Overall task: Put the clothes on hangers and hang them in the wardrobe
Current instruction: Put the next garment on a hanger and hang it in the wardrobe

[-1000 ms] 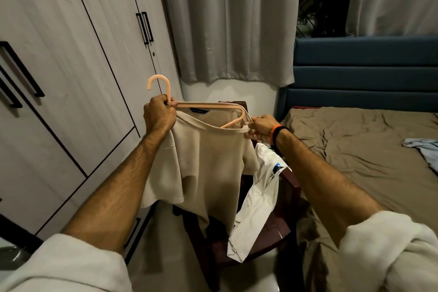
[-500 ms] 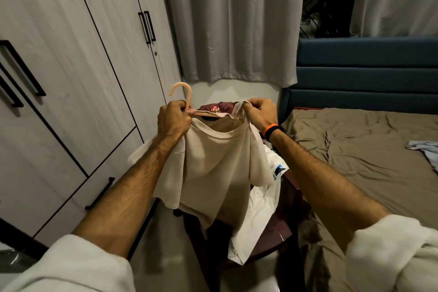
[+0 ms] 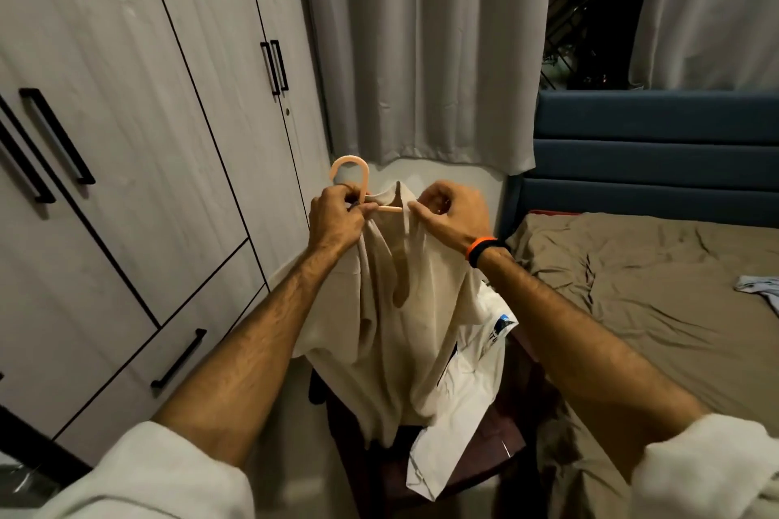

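A beige t-shirt [image 3: 404,320] hangs in front of me on a peach plastic hanger [image 3: 352,173]; only the hook and a short piece of its bar show above the cloth. My left hand [image 3: 335,219] grips the hanger at the base of the hook, together with the shirt's collar. My right hand [image 3: 451,219], with an orange and black band at the wrist, pinches the shirt's neck edge just right of the hook. The wardrobe [image 3: 126,139] stands at the left with its doors closed.
A dark chair [image 3: 506,455] below the shirt carries a white garment [image 3: 468,400] with a blue label. The bed [image 3: 653,308] with an olive sheet fills the right, with a light blue cloth [image 3: 758,289] at its edge. Grey curtains hang behind.
My hands have drawn closer together at the collar. The shirt's neck has been pulled up over the hanger, which now hides most of its bar. The view has shifted slightly.
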